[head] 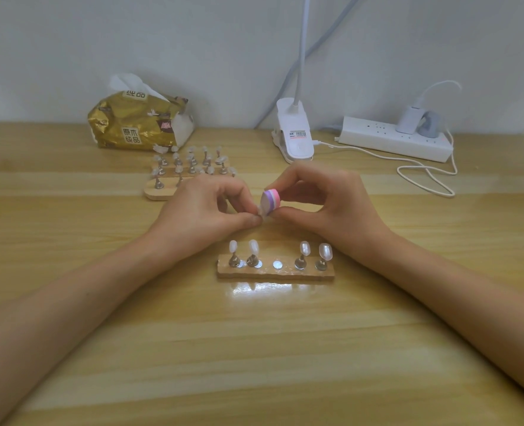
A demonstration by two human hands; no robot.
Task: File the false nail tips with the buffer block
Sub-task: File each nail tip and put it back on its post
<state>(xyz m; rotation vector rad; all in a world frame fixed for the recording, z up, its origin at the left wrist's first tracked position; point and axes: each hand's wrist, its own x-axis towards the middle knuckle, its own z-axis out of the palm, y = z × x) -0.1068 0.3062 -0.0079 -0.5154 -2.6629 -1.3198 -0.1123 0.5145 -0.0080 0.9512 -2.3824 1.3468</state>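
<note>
My right hand (322,204) grips a small buffer block (270,202) with pink, purple and white layers between thumb and fingers. My left hand (207,210) pinches a clear false nail tip (260,211), mostly hidden by the fingertips, and the tip touches the block's white face. Both hands hover above the table. Just in front of them lies a wooden holder (275,272) with several nail tips standing on metal pegs and one bare metal disc (277,265) in the middle.
A second wooden stand (159,195) full of nail tips sits behind my left hand. Further back are a gold tissue pack (137,124), a white clip lamp (294,133), and a power strip (396,138) with a looped white cable (427,176).
</note>
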